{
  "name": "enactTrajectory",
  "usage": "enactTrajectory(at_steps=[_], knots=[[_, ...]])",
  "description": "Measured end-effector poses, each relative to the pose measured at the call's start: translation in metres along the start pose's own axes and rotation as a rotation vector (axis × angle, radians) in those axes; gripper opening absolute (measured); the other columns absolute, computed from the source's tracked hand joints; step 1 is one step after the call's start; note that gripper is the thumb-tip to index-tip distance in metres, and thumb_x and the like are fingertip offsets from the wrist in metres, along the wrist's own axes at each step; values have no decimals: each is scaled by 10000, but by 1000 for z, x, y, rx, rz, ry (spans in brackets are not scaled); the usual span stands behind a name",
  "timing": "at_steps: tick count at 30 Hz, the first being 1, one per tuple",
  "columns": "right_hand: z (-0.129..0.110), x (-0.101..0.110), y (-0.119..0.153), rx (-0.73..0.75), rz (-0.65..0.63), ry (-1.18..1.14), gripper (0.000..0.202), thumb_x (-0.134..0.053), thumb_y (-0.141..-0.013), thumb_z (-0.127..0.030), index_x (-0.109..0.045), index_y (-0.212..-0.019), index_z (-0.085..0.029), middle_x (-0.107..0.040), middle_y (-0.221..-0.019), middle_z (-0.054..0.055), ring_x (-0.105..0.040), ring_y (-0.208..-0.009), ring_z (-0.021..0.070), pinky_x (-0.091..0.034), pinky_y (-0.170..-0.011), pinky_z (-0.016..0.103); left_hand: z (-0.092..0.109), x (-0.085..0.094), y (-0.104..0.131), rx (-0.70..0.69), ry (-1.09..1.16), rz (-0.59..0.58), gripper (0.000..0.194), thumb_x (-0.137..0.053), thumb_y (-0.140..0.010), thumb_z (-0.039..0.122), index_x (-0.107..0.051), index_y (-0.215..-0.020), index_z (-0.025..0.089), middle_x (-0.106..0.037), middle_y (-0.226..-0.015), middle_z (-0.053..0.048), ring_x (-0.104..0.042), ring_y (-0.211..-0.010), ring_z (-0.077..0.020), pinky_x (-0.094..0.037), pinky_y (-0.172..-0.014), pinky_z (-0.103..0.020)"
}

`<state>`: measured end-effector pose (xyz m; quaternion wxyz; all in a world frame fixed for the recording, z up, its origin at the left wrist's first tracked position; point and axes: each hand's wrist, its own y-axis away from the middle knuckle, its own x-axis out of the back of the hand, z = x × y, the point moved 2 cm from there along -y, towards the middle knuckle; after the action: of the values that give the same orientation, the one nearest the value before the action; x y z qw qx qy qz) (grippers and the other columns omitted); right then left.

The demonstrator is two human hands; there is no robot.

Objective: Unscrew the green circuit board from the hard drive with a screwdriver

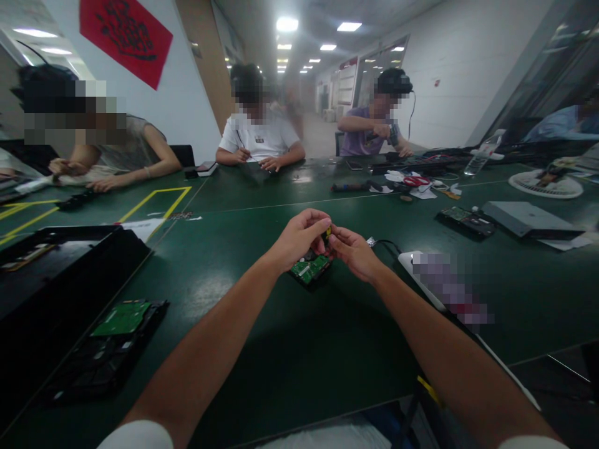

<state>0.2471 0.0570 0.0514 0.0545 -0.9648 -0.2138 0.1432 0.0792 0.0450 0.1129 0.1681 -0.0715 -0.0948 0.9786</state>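
Both of my hands meet over a green circuit board [309,269], which lies on the green table [299,349] with dark metal parts around it. My left hand [306,234] is closed, its thumb and fingers pinching a small black and yellow object [327,234]. From the right, my right hand [352,251] touches the lower side of that same object with thumb and index finger pressed together. The object's full shape is hidden by the fingers. My hands cover the far part of the board.
A black casing [60,268] and a drive with a green board [122,318] lie at left. To the right are a white-edged device [421,280], another drive [465,221], a grey box [531,219] and a bottle [484,153]. Several people sit across the table.
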Motion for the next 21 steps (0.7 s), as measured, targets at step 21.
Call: enactTrajectory(at_steps=[21], knots=[[0, -2, 0, 3, 11, -23, 472, -828, -859, -482, -684, -1236, -238, -705, -930, 8, -630, -783, 147, -471, -693, 290, 2, 0, 0, 8, 23, -1, 216, -716, -930, 306, -623, -1074, 174, -679, -817, -2, -604, -520, -86, -486, -497, -206]])
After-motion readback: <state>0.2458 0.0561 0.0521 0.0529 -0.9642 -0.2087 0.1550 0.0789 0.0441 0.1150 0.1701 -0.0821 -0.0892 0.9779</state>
